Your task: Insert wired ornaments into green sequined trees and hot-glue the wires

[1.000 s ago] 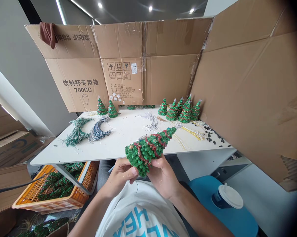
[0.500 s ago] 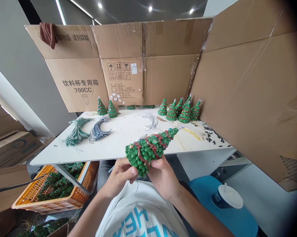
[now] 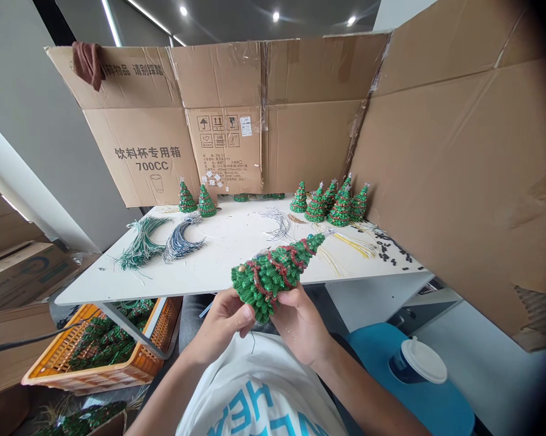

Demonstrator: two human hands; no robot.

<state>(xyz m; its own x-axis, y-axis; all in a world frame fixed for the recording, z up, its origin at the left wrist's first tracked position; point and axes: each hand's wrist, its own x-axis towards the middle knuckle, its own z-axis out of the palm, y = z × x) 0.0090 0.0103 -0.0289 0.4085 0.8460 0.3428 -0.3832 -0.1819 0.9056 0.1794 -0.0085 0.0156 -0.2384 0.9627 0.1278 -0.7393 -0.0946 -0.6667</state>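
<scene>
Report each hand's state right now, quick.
Left hand: curled at the bottom end of the green tree; exact grip hidden.
Right hand: closed, holding the green tree.

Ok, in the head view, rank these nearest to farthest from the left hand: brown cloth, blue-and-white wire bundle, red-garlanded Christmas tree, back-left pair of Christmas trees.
1. Red-garlanded Christmas tree, touching the left hand.
2. Blue-and-white wire bundle, ahead and left.
3. Back-left pair of Christmas trees, behind the bundle.
4. Brown cloth, high on the cardboard.
</scene>
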